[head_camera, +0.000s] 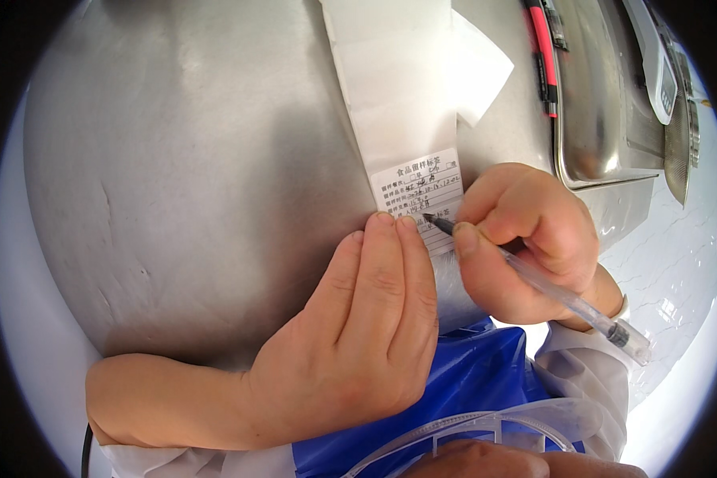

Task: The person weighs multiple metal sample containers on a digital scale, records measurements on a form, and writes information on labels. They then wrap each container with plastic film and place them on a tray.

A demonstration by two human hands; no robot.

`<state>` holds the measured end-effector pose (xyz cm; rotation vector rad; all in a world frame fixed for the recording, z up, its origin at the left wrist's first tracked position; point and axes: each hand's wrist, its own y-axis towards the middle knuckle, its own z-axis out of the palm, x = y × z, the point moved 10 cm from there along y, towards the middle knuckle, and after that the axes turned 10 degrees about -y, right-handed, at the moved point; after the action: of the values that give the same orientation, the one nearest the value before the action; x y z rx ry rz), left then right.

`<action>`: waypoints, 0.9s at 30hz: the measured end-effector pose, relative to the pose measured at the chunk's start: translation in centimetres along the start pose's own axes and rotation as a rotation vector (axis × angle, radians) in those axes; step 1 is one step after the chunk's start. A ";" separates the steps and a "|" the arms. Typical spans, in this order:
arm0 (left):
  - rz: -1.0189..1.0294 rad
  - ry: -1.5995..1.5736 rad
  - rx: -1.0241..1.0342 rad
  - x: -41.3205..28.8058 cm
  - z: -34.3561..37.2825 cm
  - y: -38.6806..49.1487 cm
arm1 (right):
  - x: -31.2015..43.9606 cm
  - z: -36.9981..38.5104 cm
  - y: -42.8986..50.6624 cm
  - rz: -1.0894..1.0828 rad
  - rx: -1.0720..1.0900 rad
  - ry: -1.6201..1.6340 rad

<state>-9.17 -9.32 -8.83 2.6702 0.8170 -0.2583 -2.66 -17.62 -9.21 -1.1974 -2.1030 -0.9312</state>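
A strip of white paper labels (418, 185) lies on the steel surface, with printed lines and handwriting in black. My left hand (370, 316) rests flat with its fingertips on the lower left edge of the label and grips nothing. In my right hand (532, 245) is a clear-barrelled pen (555, 293), its black tip at the handwritten lines. The paper backing (400, 77) runs away from me, and a white paper corner (478, 66) sticks out beside it. My left hand hides part of the lower label.
At the upper right, a red and black pen (544, 54) lies beside a steel tray (591, 95). Past it are a white device with a small display (657, 66) and a mesh strainer (680, 149). A blue apron (484, 370) is at the surface's near edge.
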 end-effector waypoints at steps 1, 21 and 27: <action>0.003 -0.001 0.001 0.0 0.1 0.1 | -0.1 0.2 0.0 0.000 0.017 0.018; -0.006 0.003 -0.006 -0.1 0.0 -0.3 | 0.3 0.4 -0.1 -0.043 0.008 -0.046; -0.013 -0.008 0.006 -0.1 0.0 -0.2 | -0.2 -0.1 0.0 0.055 0.065 0.037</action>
<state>-9.35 -9.26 -8.88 2.6684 0.8323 -0.2742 -2.59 -17.78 -9.33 -1.1895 -2.0449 -0.8481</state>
